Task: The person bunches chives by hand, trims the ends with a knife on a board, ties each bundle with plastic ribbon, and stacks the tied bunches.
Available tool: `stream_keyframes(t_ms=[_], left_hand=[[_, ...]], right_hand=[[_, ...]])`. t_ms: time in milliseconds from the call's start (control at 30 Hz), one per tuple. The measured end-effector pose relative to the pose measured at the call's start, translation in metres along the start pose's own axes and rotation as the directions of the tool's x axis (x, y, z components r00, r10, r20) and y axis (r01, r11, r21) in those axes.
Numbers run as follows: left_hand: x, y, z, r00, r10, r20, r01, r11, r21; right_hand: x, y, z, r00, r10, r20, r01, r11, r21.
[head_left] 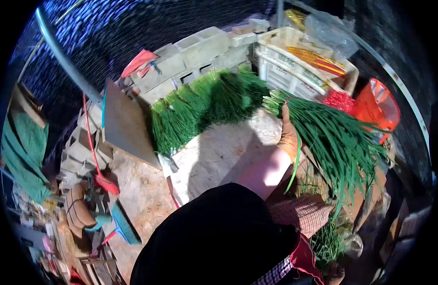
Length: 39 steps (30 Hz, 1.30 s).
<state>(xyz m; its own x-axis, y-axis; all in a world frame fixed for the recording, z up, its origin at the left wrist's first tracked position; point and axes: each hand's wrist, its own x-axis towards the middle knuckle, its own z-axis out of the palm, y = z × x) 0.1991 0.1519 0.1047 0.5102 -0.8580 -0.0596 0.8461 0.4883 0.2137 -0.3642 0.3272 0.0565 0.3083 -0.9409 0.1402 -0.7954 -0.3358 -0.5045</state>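
My left hand [288, 135] is closed around a large bunch of garlic chives [333, 130], near its pale cut ends. The long green leaves fan out to the right and droop. A thin red band shows by my thumb. Next to my wrist hangs a narrow bright green strip [295, 166]. What looks like my right hand [335, 274] shows only in part at the bottom edge, dark and near loose chives [328, 242]; its fingers are not clear. Several more bunches of chives [185, 111] stand in a row against the grey blocks.
Concrete blocks [202, 45] line the back beside a white plastic crate [290, 71] and a red bag [378, 107]. A board [128, 126] leans at the left of the bunches. A blue-bristled broom [126, 225] and a red brush [107, 184] are at left.
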Motion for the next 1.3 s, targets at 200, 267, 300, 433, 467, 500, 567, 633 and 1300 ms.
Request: stream_keyframes(t_ms=[200, 267, 300, 433, 467, 500, 567, 633, 1300], left_hand=[[0.001, 0.07, -0.108, 1.0, 0.018, -0.011, -0.02, 0.962, -0.273], [-0.004, 0.09, -0.155, 0.991, 0.084, -0.105, -0.088, 0.996, -0.03], [-0.018, 0.095, -0.171, 0.961, 0.157, -0.227, -0.145, 0.987, 0.069], [-0.041, 0.107, -0.225, 0.733, 0.433, -0.525, -0.28, 0.895, 0.347], [-0.036, 0.118, -0.232, 0.73, 0.438, -0.526, -0.287, 0.893, 0.346], [-0.034, 0.132, -0.235, 0.71, 0.501, -0.495, -0.303, 0.852, 0.427], [-0.013, 0.168, -0.234, 0.674, 0.52, -0.524, -0.271, 0.835, 0.48], [0.004, 0.226, -0.147, 0.669, 0.638, -0.381, -0.268, 0.686, 0.677], [0.056, -0.079, -0.016, 0.84, -0.541, -0.027, 0.172, 0.219, 0.96]], right_hand=[[0.063, -0.091, 0.005, 0.981, -0.009, 0.193, 0.036, 0.99, -0.138], [0.072, -0.118, 0.015, 0.973, 0.113, 0.201, -0.101, 0.993, -0.068], [0.078, -0.129, 0.018, 0.967, 0.14, 0.213, -0.131, 0.99, -0.056], [0.098, -0.161, 0.037, 0.951, 0.184, 0.248, -0.174, 0.983, -0.06], [0.103, -0.166, 0.041, 0.948, 0.19, 0.256, -0.18, 0.982, -0.063], [0.107, -0.17, 0.044, 0.944, 0.2, 0.263, -0.189, 0.98, -0.068], [0.113, -0.178, 0.049, 0.938, 0.219, 0.27, -0.207, 0.976, -0.071], [0.119, -0.183, 0.052, 0.931, 0.237, 0.278, -0.226, 0.971, -0.072], [-0.103, -0.162, 0.037, 0.48, 0.841, -0.251, -0.558, 0.513, 0.652]])
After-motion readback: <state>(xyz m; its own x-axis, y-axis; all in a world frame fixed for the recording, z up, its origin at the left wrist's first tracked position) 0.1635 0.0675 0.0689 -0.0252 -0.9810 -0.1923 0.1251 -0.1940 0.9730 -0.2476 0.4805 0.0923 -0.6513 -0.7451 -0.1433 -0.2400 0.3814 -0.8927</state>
